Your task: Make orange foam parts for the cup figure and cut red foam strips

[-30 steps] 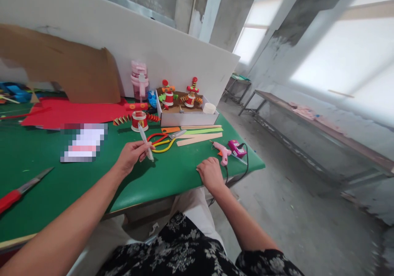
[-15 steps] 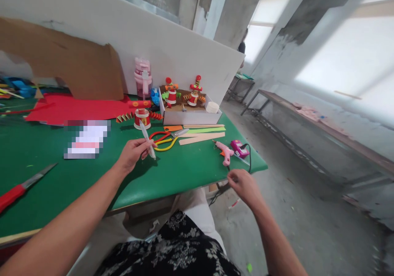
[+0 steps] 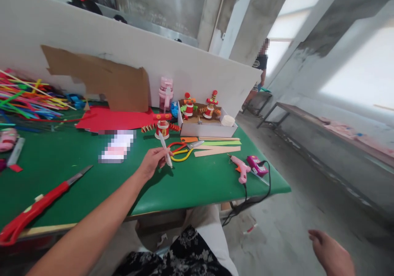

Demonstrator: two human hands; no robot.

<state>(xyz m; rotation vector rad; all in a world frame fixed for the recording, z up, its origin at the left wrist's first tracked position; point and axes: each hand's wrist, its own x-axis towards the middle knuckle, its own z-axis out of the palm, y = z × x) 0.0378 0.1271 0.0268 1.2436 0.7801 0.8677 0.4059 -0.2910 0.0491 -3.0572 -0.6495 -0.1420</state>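
Observation:
Between the thumb and fingers of my left hand (image 3: 156,161) is a slim white pen (image 3: 165,148), held tilted above the green table. Just behind it stands a paper-cup figure (image 3: 162,129) with folded paper arms. Red-and-yellow-handled scissors (image 3: 184,151) lie beside that hand, near several paper strips (image 3: 218,149). My right hand (image 3: 331,251) hangs off the table at the lower right, fingers loosely extended with nothing visible in them. The pink glue gun (image 3: 240,168) rests near the table's right end, its cord trailing over the edge, beside a purple box (image 3: 257,166).
A white box (image 3: 207,129) holds two more cup figures and a roll of tape (image 3: 228,121). Red paper (image 3: 115,119), a red-handled knife (image 3: 46,202), a pink bottle (image 3: 166,93) and colourful sticks (image 3: 27,97) are on the table. A person (image 3: 261,65) stands behind the white board.
My right hand has moved away from the glue gun, out to the lower right. The view has swung left, so more of the table's left side shows. My left hand still holds the pen.

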